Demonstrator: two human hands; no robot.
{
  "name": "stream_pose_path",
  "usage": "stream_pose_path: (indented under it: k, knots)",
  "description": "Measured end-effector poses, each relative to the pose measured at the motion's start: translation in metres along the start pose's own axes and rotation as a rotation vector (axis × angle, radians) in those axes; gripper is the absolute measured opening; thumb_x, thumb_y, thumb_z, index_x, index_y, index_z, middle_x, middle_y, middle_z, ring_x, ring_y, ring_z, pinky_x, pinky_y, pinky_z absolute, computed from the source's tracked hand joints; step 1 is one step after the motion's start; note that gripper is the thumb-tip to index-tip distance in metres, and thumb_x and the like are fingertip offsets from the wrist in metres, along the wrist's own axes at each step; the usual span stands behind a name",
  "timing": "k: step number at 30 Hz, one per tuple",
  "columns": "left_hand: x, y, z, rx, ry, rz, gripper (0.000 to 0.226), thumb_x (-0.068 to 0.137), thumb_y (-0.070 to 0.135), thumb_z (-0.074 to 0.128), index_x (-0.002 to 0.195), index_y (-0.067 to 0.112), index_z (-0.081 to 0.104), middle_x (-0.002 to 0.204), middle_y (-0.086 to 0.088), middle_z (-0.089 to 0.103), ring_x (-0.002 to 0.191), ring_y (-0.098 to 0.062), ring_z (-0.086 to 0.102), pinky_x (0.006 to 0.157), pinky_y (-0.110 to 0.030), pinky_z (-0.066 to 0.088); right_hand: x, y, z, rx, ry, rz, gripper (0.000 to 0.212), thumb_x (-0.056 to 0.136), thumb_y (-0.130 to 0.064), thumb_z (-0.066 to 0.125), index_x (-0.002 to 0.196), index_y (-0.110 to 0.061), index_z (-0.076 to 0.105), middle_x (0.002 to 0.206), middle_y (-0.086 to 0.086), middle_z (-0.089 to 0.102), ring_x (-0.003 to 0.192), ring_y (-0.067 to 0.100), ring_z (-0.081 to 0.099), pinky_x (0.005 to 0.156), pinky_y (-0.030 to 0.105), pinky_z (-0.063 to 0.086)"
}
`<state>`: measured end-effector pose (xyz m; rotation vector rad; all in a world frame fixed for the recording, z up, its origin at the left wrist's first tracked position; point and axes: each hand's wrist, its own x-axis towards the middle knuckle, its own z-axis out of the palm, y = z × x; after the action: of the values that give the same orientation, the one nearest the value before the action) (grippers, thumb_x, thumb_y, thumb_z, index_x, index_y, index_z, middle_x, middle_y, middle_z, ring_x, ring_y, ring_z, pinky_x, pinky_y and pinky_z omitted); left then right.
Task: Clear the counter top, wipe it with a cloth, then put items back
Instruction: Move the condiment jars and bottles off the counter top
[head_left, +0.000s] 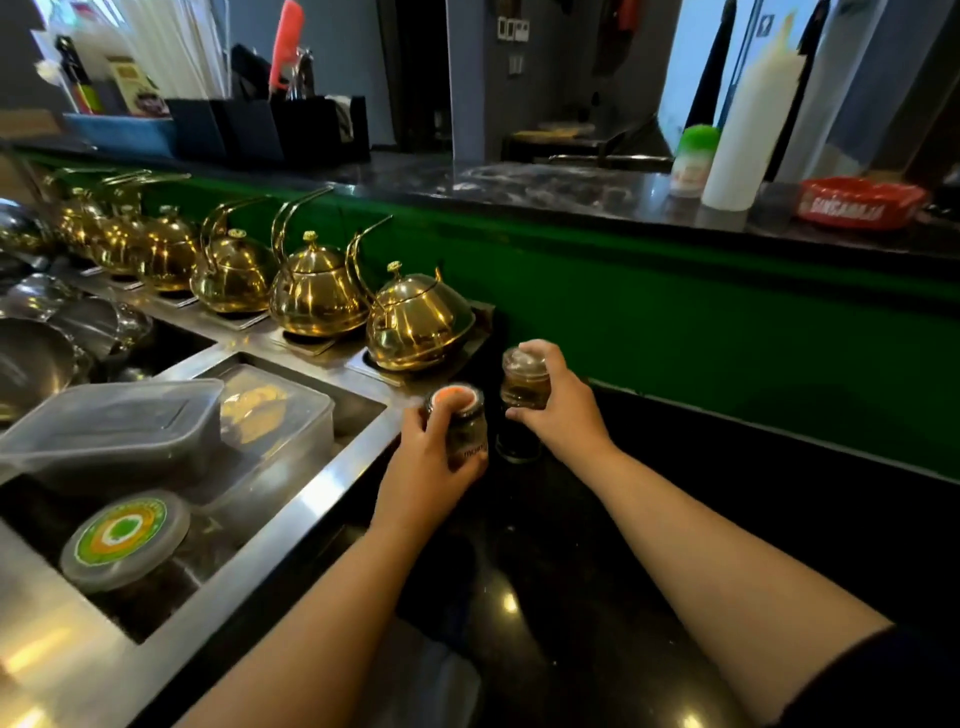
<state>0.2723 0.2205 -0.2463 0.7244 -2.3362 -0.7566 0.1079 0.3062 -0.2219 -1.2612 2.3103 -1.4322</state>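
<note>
My left hand (421, 457) has its grip round the orange-lidded jar (460, 423) and my right hand (558, 402) grips the clear-lidded jar (524, 379), both at the dark bench's (649, 519) back corner beside the nearest kettle (418, 319), probably tucking them aside for wiping.

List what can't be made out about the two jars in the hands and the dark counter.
- Orange-lidded jar: label mostly covered by the left hand; head view.
- Clear-lidded jar: its base, and whether it rests on the dark object beneath, hidden by the right hand.
- Black counter: near edge cut off by the frame.
- Pale shape at the bottom edge: blurred, unidentifiable.
</note>
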Motion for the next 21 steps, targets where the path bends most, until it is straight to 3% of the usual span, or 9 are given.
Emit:
stream_pose_path:
  k: [3, 9, 14, 21]
  knots:
    - [-0.028, -0.031, 0.024, 0.020, -0.023, -0.098, 0.066, 0.080, 0.036, 0.072, 0.130, 0.047, 0.030, 0.135, 0.001, 0.034, 0.109, -0.023, 0.056, 0.081, -0.035, 0.055, -0.008, 0.025, 0.037, 0.006, -0.056, 0.016, 0.071, 0.074, -0.010, 0.081, 0.124, -0.040, 0.042, 0.120, -0.002, 0.055, 0.105, 0.010, 0.053, 0.085, 0.020, 0.043]
    - [-0.047, -0.069, 0.057, 0.018, -0.047, -0.172, 0.066, 0.083, 0.035, 0.070, 0.132, 0.048, 0.029, 0.144, 0.002, 0.028, 0.122, -0.022, 0.050, 0.092, -0.034, 0.053, -0.008, 0.058, 0.086, 0.032, -0.062, 0.050, 0.075, 0.073, -0.006, 0.079, 0.122, -0.046, 0.040, 0.126, 0.000, 0.051, 0.117, 0.018, 0.052, 0.097, 0.035, 0.050]
    - [-0.037, -0.079, 0.074, -0.010, 0.000, -0.164, 0.064, 0.085, 0.032, 0.069, 0.133, 0.048, 0.030, 0.147, 0.004, 0.024, 0.132, -0.017, 0.040, 0.097, -0.024, 0.043, 0.007, 0.078, 0.103, 0.023, 0.002, 0.040, 0.075, 0.074, -0.004, 0.078, 0.122, -0.047, 0.039, 0.127, 0.000, 0.051, 0.120, 0.020, 0.050, 0.098, 0.037, 0.049]
    - [-0.025, -0.081, 0.092, 0.012, 0.061, -0.136, 0.066, 0.085, 0.027, 0.070, 0.131, 0.048, 0.028, 0.150, -0.002, 0.021, 0.135, -0.021, 0.037, 0.100, -0.027, 0.041, 0.026, 0.090, 0.110, -0.096, -0.026, -0.025, 0.074, 0.080, -0.003, 0.071, 0.133, -0.041, 0.035, 0.130, 0.005, 0.045, 0.125, 0.023, 0.045, 0.098, 0.037, 0.049]
